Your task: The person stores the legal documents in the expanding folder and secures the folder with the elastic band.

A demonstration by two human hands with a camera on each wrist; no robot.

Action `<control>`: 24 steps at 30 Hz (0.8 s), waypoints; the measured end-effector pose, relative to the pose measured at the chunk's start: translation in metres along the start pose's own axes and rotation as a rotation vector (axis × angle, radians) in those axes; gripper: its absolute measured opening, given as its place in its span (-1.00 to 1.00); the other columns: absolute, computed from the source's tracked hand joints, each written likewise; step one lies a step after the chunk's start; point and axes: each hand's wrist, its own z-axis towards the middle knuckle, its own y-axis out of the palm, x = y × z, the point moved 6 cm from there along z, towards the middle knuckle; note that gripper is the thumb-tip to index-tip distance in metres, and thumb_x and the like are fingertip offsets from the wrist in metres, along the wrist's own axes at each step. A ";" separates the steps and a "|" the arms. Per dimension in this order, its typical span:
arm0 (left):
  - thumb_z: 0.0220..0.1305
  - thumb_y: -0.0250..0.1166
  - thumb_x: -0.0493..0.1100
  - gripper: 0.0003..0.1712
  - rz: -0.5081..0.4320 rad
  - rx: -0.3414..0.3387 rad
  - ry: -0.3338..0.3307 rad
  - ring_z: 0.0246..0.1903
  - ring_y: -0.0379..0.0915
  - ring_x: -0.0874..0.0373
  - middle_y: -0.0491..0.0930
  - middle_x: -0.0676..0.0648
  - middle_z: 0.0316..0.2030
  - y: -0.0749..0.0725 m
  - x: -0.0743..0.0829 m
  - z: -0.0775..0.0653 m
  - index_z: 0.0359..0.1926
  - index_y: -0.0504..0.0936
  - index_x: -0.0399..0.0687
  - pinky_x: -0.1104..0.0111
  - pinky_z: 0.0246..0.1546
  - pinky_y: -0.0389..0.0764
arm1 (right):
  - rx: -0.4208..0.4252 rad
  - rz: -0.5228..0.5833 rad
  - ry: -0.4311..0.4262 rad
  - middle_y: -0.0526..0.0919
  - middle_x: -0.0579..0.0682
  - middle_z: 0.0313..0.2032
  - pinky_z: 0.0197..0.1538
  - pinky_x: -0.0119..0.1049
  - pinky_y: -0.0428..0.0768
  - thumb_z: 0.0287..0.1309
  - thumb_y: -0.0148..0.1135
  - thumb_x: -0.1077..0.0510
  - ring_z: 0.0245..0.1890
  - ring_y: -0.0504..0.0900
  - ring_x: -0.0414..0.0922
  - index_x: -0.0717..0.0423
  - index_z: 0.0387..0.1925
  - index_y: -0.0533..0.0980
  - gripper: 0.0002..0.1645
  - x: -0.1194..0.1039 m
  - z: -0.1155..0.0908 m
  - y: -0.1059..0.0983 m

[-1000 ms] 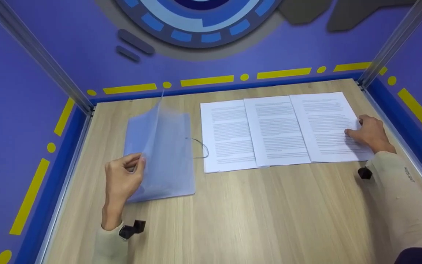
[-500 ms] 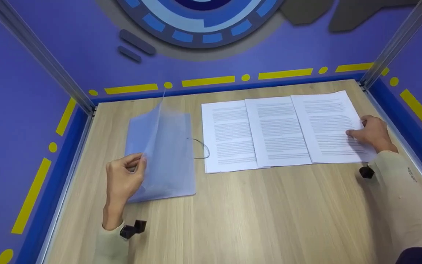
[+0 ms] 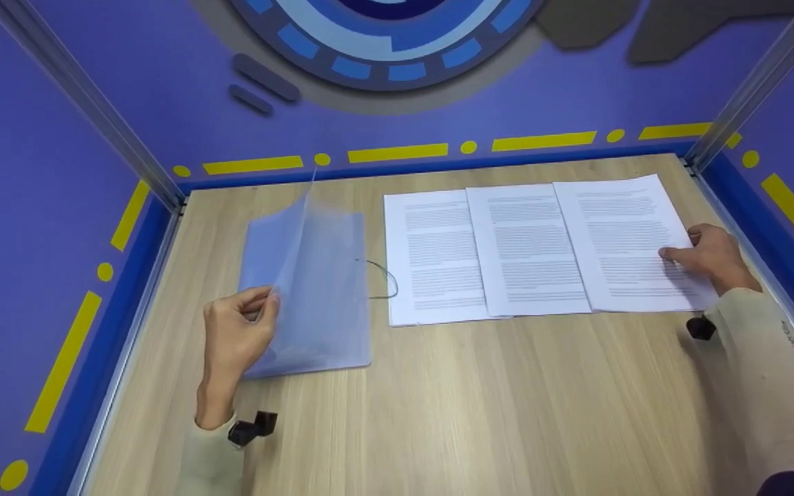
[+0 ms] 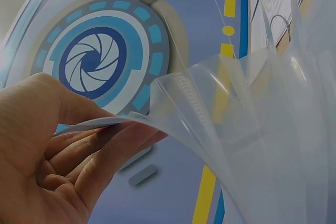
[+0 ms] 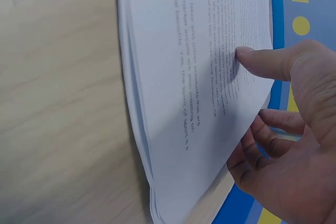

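Wall [image 3: 18,227] at the far left, violet-blue with yellow bars and dots [image 3: 64,362] climbing its lower edge, and we move in from there. Up comes a pale sleeve [image 3: 211,461], a small black device [image 3: 252,428] at its cuff, and out of it the left hand [image 3: 238,334], grasping! It pinches the edge of a translucent blue folder [image 3: 331,310], thumb on one side, fingers on the other. The folder lies on the left part of the wood-grain counter [image 3: 480,406], its top layer raised and tilted up from the rest; the left wrist view shows several clear leaves fanned apart beside the hand.

Off the folder's right side swings a thin dark loop [image 3: 389,275], its far end over the edge of the first of three printed papers. That left paper [image 3: 431,258] lies with its right side tucked under the middle paper [image 3: 528,255], which in turn slips under the left side of the right paper [image 3: 621,241]. All three sit print side up, in a row, on the right half of the counter.

And at the far end, the right hand [image 3: 714,258] has hold of that right paper: thumb on the printed face, fingers curled at and below its outer edge. Several sheet edges show along its side in the right wrist view. Behind it, another pale sleeve [image 3: 769,393] fills the corner.
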 end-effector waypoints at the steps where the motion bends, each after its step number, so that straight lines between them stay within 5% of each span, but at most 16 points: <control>1: 0.34 0.41 -0.40 -0.79 0.000 0.000 0.002 -0.35 0.82 -0.19 0.83 -0.32 -0.28 0.000 0.000 0.000 -0.05 0.81 -0.43 0.77 -0.26 0.57 | -0.001 0.014 0.010 0.23 0.67 0.38 0.44 0.47 0.31 0.43 0.29 -0.08 0.26 0.28 0.51 0.63 0.53 0.01 0.10 0.001 0.000 0.000; 10: 0.33 0.41 -0.41 -0.80 0.005 0.001 0.016 -0.37 0.83 -0.16 0.83 -0.30 -0.30 0.001 0.001 0.001 -0.07 0.82 -0.43 0.78 -0.25 0.55 | 0.055 0.060 -0.012 0.27 0.66 0.34 0.41 0.40 0.36 0.40 -0.08 0.22 0.25 0.32 0.48 0.68 0.48 0.11 -0.23 0.005 0.001 -0.004; 24: 0.33 0.42 -0.42 -0.80 0.013 0.009 0.016 -0.35 0.83 -0.17 0.83 -0.31 -0.27 -0.002 0.000 0.001 -0.06 0.82 -0.41 0.80 -0.24 0.54 | 0.013 0.170 0.088 0.30 0.56 0.35 0.17 0.07 0.55 0.42 -0.07 0.29 0.14 0.44 0.35 0.54 0.57 0.09 -0.22 0.015 0.005 -0.004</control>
